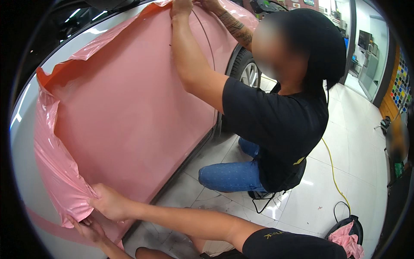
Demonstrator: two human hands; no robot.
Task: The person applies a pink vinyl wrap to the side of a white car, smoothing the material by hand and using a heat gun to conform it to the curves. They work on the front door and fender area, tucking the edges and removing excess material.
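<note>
Glossy pink vinyl film (129, 116) covers a car door, its left border loose and crumpled over a pale body panel (26, 172). My right hand (110, 203) is closed on the bunched lower-left part of this film, thumb and fingers pinching a fold. Just below it, my left hand (89, 228) grips the film's bottom corner, with the fingertips partly under the edge. The two hands are close together near the door's lower corner. A co-worker's hand (182, 7) holds the upper edge of the film, and their other hand (209, 4) is farther right along it.
The co-worker (276, 116), in a black shirt and jeans, sits low at the door's right. Behind them is a car wheel (250, 74). A yellow cable (330, 159) runs over the tiled floor to a black bin (358, 228) with pink film scraps (345, 239).
</note>
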